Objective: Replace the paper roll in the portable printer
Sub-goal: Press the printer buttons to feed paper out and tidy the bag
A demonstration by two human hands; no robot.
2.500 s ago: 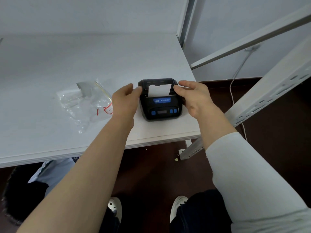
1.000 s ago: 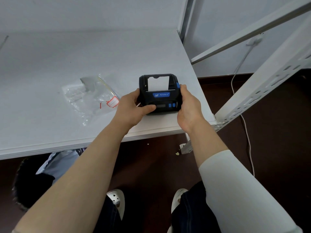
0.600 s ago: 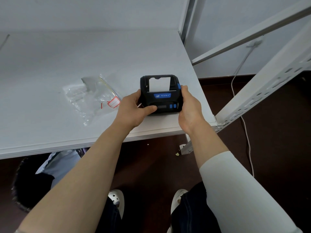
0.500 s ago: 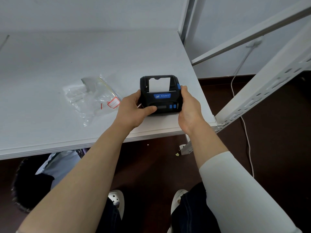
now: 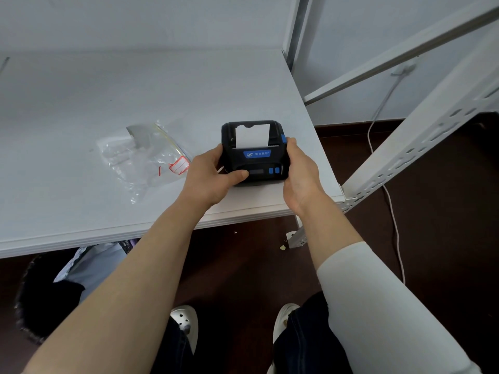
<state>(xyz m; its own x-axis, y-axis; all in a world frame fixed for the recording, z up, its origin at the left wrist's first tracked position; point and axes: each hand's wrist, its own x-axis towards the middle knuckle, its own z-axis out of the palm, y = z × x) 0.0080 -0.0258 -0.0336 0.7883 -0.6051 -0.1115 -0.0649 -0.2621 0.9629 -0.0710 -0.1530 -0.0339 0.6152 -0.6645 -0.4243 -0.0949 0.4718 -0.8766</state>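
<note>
White table point(image 5: 81, 109), black paper-fed printer point(image 5: 256, 157)

One printer point(image 5: 253, 155), one clear plastic bag point(image 5: 143, 160), one desk point(image 5: 81, 109), two hands: left hand point(image 5: 209, 176), right hand point(image 5: 302, 174). Two white shoes point(image 5: 185, 323) were below.

Matt black plastic printer point(image 5: 253, 157), clear crinkled plastic bag point(image 5: 140, 160), smooth white tabletop point(image 5: 81, 103)

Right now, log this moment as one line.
stage: printer gripped on table | left hand: left side | right hand: right side | paper: showing | plastic bag: left, untouched
</note>
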